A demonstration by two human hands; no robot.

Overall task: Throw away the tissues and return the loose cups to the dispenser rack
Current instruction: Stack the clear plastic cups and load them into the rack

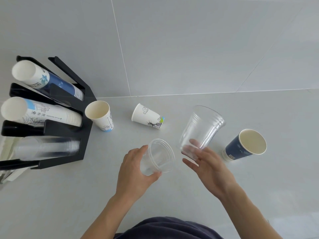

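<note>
Two clear cups in hand at the counter (pixel 172 49)

Left hand (pixel 133 171) grips the short clear cup (pixel 159 156); right hand (pixel 209 167), fingers spread, touches the tall clear cup (pixel 200 130), which could tip over.

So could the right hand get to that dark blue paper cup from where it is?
Probably yes. The dark blue cup stands just beside the right hand with bare surface between them, but that hand is at the tall clear cup.

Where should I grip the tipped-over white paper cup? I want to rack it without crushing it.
Grip the white paper cup across its middle from above, thumb and fingers on opposite sides. It lies on its side, mouth toward the rack, with clear space around it; the open rim probably crushes easiest.
</note>
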